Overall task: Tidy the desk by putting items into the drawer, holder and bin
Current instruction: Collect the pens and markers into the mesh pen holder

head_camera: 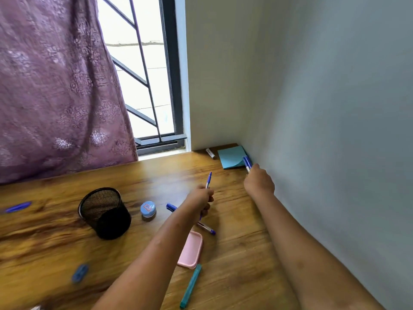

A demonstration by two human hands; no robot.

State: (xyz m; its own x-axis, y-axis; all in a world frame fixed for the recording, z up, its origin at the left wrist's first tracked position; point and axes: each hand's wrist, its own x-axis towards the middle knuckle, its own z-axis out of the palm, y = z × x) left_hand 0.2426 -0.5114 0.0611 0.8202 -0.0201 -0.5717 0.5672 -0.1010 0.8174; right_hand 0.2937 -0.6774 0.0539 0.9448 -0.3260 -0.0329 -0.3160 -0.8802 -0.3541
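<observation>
Closest to the camera, a teal pen [191, 286] lies on the wooden desk [55, 242], its upper end just beside a pink case [191, 249] that sits partly under the left forearm. Beyond the case, a blue pen [206, 228] lies flat on the desk and runs under the left wrist.

The left hand [201, 201] is raised over the middle of the desk, fingers curled round a blue-capped pen [208, 180] that points up and away. To its left stands a small blue-lidded jar [148, 210], and further left a black mesh holder [105, 212], upright.

The right hand [259, 182] reaches to the far right corner by the grey wall [324, 108] and grips what look like two blue pens [247, 163], whose ends rise over the near corner of a blue sticky-note pad [231, 157]. A marker [210, 153] lies just beside the pad, near the wall.

At the left edge of the desk lies a blurred blue pen-like object [19, 206], and nearer the front a small blue clip [80, 272], also blurred. A purple curtain [55, 97] hangs beside a barred window [143, 74].
</observation>
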